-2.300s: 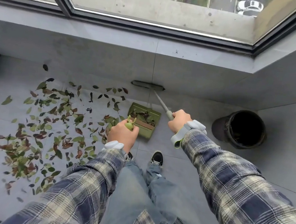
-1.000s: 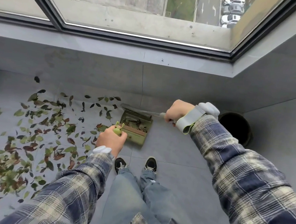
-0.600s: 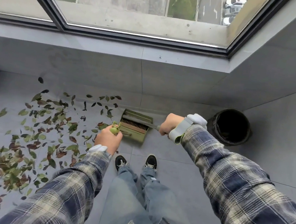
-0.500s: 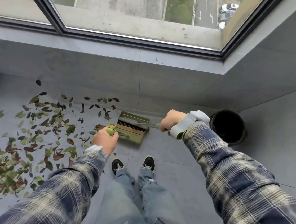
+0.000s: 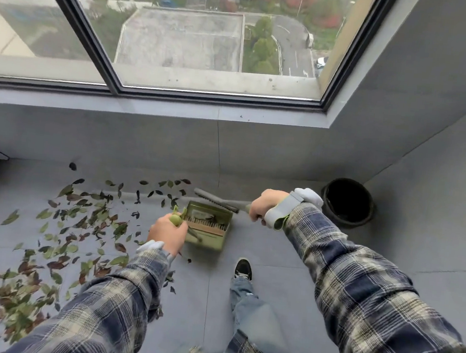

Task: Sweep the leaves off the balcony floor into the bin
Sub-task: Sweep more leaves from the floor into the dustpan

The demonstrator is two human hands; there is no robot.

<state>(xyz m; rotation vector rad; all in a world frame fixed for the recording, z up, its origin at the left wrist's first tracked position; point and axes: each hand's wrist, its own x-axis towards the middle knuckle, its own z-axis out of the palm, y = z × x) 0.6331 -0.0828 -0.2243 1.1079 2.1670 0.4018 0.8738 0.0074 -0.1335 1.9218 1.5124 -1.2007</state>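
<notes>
Green and brown leaves [image 5: 69,234] lie scattered over the left half of the grey balcony floor [image 5: 404,278]. My left hand [image 5: 167,231] grips the green handle top of an olive dustpan [image 5: 207,230], which holds a few leaves and sits in front of my feet. My right hand [image 5: 264,207] grips the grey handle of a broom [image 5: 218,200], whose head reaches left above the dustpan's far edge. A black round bin [image 5: 347,203] stands in the right corner, beyond my right hand.
A low grey wall [image 5: 144,136] under a large window [image 5: 183,29] bounds the far side, and a side wall closes the right. My shoe [image 5: 242,269] and jeans leg stand just behind the dustpan.
The view has tilted up toward the window. My right hand has swung the broom from pointing away to lying sideways over the dustpan. The left hand keeps its hold on the dustpan handle.
</notes>
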